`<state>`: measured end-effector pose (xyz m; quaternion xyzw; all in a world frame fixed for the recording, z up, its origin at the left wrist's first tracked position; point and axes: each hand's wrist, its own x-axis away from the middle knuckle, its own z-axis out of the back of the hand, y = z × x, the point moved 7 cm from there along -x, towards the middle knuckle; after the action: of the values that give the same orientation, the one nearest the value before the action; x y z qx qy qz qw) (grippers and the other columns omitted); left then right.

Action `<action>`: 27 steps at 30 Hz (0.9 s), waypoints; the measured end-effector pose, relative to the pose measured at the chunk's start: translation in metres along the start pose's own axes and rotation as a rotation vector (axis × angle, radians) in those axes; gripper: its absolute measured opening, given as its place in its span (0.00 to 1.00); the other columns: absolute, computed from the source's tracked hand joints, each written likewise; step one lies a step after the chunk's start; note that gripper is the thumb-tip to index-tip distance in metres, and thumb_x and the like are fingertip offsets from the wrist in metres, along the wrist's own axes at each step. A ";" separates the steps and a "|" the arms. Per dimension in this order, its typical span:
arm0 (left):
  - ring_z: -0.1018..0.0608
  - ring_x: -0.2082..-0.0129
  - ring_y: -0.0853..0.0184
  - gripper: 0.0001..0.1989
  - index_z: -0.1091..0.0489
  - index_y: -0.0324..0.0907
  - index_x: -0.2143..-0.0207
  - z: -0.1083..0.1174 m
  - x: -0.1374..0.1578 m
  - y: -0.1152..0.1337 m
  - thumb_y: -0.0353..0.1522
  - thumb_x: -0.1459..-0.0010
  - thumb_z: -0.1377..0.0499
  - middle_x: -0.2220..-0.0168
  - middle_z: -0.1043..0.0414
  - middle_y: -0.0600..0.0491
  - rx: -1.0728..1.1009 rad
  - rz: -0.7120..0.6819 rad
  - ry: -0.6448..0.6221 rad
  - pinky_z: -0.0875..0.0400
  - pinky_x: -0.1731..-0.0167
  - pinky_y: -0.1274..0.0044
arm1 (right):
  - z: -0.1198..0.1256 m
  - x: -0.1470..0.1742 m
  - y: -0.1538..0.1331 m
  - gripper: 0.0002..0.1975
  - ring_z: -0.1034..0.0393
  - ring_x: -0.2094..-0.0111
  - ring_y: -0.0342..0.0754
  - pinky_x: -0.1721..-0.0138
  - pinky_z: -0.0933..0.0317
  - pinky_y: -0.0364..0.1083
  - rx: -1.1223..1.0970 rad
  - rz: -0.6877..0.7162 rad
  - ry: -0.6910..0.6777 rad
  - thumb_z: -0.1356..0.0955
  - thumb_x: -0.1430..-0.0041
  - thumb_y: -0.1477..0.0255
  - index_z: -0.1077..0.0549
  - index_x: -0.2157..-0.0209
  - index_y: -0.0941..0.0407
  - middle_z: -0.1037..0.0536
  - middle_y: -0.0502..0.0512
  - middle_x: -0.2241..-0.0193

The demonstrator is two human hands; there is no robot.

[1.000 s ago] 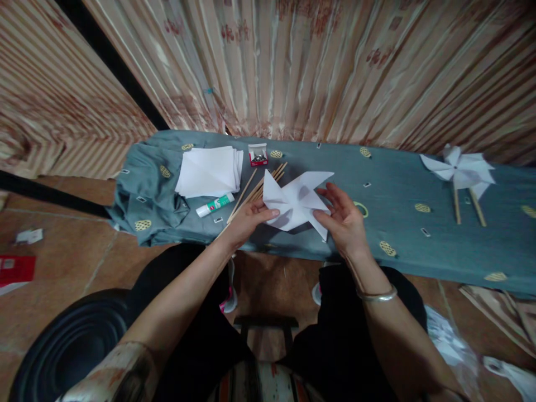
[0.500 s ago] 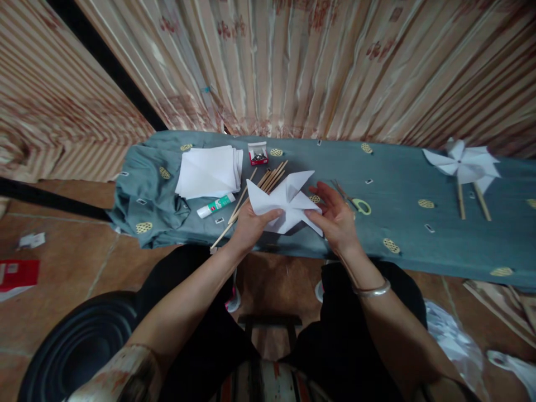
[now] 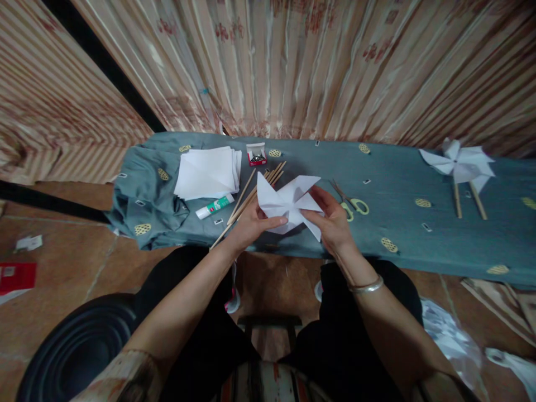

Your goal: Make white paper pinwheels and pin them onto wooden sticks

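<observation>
Between my hands is a white paper pinwheel (image 3: pixel 288 204), its folded blades spread out above the table's near edge. My left hand (image 3: pixel 252 223) grips its lower left side, thumb on top and fingers mostly hidden beneath. On the right side, my right hand (image 3: pixel 330 219) pinches a blade, with its fingers behind the paper. Several thin wooden sticks (image 3: pixel 240 207) lie by my left hand, partly covered by the pinwheel. Just past my right hand rest scissors (image 3: pixel 357 206) with light green handles.
A stack of white paper (image 3: pixel 206 173), a glue stick (image 3: pixel 215 206) and a small red box of metal pins or tacks (image 3: pixel 256 155) sit on the left of the cloth-covered table (image 3: pixel 402 195). Paper pinwheels on sticks (image 3: pixel 458 162) lie at the far right. A curtain (image 3: pixel 268 67) hangs behind.
The pinwheel has turned a little and shifted slightly right. My right hand's fingers, spread before, have closed in behind the paper. More of the scissors now shows.
</observation>
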<state>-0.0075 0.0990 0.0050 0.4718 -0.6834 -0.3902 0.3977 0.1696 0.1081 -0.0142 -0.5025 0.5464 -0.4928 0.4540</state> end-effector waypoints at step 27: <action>0.21 0.65 0.61 0.30 0.26 0.36 0.55 0.023 -0.006 -0.004 0.33 0.65 0.27 0.65 0.20 0.50 -0.083 -0.095 0.321 0.28 0.59 0.70 | -0.027 0.016 -0.007 0.36 0.34 0.42 0.59 0.42 0.37 0.59 0.079 0.116 -0.079 0.24 0.55 0.61 0.35 0.45 0.52 0.26 0.61 0.47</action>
<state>-0.0256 0.1072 -0.0085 0.5428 -0.5715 -0.3560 0.5020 0.1426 0.0939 -0.0050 -0.4706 0.5363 -0.4665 0.5228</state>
